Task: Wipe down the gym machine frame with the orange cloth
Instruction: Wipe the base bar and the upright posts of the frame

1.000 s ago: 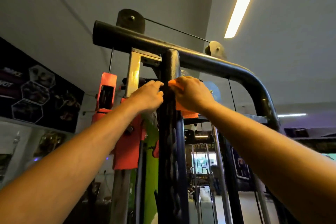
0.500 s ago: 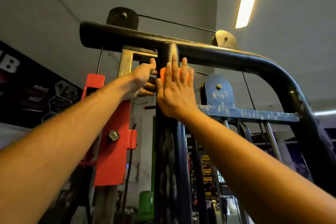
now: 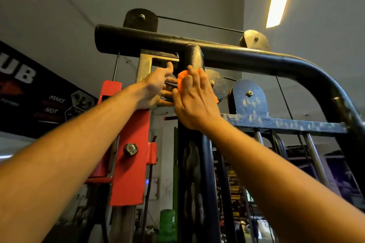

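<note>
The gym machine frame has a black upright post (image 3: 192, 57) that meets a thick black top bar (image 3: 246, 55). An orange cloth (image 3: 181, 79) is wrapped on the post just below that joint, and a corner of it shows at the post's right side. My right hand (image 3: 194, 102) covers the cloth, fingers bent over it and round the post. My left hand (image 3: 156, 87) is just left of the post, thumb up, fingers stretched out towards the cloth; their tips are hidden behind my right hand.
A red bracket (image 3: 128, 144) with a bolt hangs on the left upright under my left forearm. A blue pulley plate (image 3: 248, 96) and crossbar sit right of the post. Thin cables run overhead. A green container (image 3: 166, 225) stands low down.
My right hand's fingers went from flat and straight on the cloth to bent over it. My left hand's fingers have spread towards the post. Both hands stay just under the top bar.
</note>
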